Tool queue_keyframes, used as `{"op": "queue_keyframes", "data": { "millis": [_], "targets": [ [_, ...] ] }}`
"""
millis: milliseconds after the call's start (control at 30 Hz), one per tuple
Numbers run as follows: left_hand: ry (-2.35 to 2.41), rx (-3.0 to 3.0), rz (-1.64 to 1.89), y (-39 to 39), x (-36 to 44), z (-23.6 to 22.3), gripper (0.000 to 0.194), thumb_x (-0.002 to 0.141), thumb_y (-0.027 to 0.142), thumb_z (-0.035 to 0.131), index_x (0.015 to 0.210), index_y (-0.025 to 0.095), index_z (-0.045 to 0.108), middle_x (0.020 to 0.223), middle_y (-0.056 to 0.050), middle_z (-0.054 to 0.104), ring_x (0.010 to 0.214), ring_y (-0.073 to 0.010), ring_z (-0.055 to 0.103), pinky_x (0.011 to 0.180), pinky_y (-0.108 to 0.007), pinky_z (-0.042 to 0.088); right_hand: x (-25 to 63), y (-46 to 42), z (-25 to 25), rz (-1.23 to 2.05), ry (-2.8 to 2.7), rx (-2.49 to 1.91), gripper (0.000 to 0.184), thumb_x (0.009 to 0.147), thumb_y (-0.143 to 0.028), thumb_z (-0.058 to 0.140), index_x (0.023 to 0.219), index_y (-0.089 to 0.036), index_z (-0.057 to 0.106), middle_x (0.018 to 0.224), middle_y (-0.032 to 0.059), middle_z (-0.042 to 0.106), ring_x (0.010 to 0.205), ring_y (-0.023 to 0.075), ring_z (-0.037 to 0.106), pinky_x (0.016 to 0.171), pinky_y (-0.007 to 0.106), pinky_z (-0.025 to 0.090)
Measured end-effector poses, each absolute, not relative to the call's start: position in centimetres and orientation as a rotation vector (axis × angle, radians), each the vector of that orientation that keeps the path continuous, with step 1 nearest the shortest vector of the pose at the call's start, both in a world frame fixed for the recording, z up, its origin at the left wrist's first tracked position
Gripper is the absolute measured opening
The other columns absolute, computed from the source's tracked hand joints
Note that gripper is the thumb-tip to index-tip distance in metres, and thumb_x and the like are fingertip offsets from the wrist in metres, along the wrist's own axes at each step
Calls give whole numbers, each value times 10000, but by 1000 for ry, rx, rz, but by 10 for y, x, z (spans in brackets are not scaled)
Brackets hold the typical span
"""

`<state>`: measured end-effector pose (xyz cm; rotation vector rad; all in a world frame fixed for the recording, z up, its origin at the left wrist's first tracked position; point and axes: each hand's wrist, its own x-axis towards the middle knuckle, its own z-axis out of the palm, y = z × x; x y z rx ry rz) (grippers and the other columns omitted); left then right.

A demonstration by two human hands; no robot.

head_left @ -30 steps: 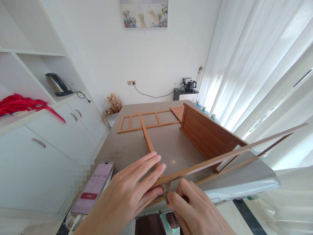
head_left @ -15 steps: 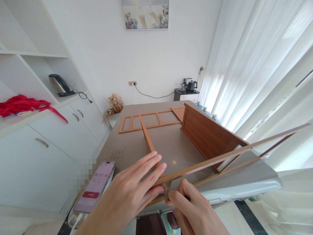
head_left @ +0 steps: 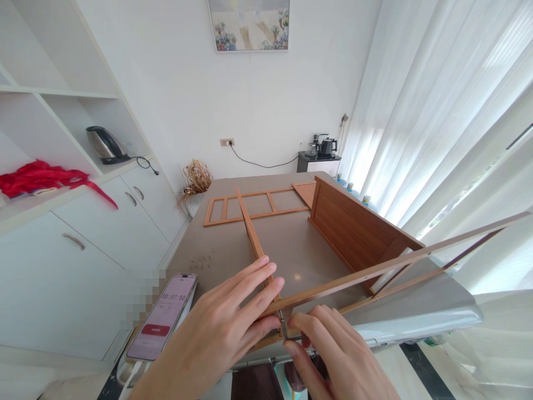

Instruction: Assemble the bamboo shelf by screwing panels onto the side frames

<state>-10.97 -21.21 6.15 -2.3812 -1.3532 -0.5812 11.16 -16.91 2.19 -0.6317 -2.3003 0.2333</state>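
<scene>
My left hand (head_left: pixel 225 333) presses on the near corner of a wooden frame (head_left: pixel 375 272), fingers stretched along the slats where an upright wooden slat (head_left: pixel 250 228) meets it. My right hand (head_left: pixel 333 355) pinches a small metal hex key (head_left: pixel 287 329) set into the frame's corner joint. The frame's long rails run out to the right past the table edge.
A brown wooden panel (head_left: pixel 353 228) stands on edge on the grey table (head_left: pixel 233 250). A ladder-like frame (head_left: pixel 254 203) lies at the far side. Several small screws (head_left: pixel 200 259) lie at the left, near a phone (head_left: pixel 164 316) showing a timer. White cabinets left, curtains right.
My right hand has turned the hex key, so its arm now points to the right under my fingers. The left hand stays in place.
</scene>
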Motion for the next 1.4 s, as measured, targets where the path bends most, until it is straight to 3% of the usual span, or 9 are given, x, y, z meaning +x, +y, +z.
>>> {"op": "queue_keyframes", "data": {
  "millis": [133, 333, 633, 967, 1167, 1333, 1400],
  "targets": [
    [-1343, -2380, -583, -211, -110, 61, 403, 1047, 306, 528, 1416, 149, 563, 1511, -87, 564, 1434, -214, 504, 1085, -300, 562, 111, -170, 17, 364, -2179, -593, 90, 984, -138, 578, 1000, -219, 613, 910, 33, 621, 758, 139, 625, 685, 235, 538],
    [-1317, -2417, -535, -209, -111, 62, 418, 1050, 280, 523, 1442, 134, 537, 1535, -53, 544, 1479, -204, 440, 1128, -316, 531, 106, -177, 11, 516, -2048, -611, 130, 957, -103, 613, 919, -225, 633, 821, 6, 656, 727, 125, 653, 673, 214, 534],
    [-1288, -2415, -548, -209, -112, 61, 414, 1059, 269, 502, 1451, 138, 533, 1534, -49, 544, 1495, -206, 416, 1128, -319, 530, 101, -180, 4, 586, -2047, -668, 119, 1015, -249, 574, 948, -230, 671, 706, -11, 703, 586, 110, 676, 544, 159, 525],
    [-1214, -2384, -504, -209, -111, 64, 377, 1031, 196, 537, 1401, 161, 597, 1486, -129, 584, 1449, -303, 480, 953, -388, 639, 97, -186, -2, 891, -1908, -720, 88, 980, -255, 619, 936, -238, 693, 702, -40, 726, 531, 75, 655, 564, 124, 517],
    [-1153, -2354, -451, -213, -113, 64, 434, 1020, 145, 514, 1431, 267, 580, 1483, -170, 575, 1413, -357, 511, 755, -345, 663, 93, -188, -4, 1007, -1865, -745, 115, 988, -297, 611, 955, -243, 707, 659, -50, 723, 501, 81, 650, 576, 129, 525],
    [-1208, -2325, -540, -210, -110, 63, 417, 1022, 201, 561, 1420, 76, 553, 1436, -122, 631, 1412, -275, 529, 973, -333, 623, 92, -188, -1, 1013, -1846, -766, 157, 987, -326, 618, 910, -231, 717, 638, -38, 707, 491, 84, 636, 564, 128, 523],
    [-1215, -2348, -589, -208, -109, 63, 382, 1026, 211, 558, 1376, 59, 582, 1428, -106, 640, 1417, -255, 523, 1038, -341, 593, 93, -188, 0, 1016, -1855, -780, 186, 986, -348, 622, 893, -225, 726, 650, -24, 712, 501, 86, 637, 550, 125, 516]
  ]
}}
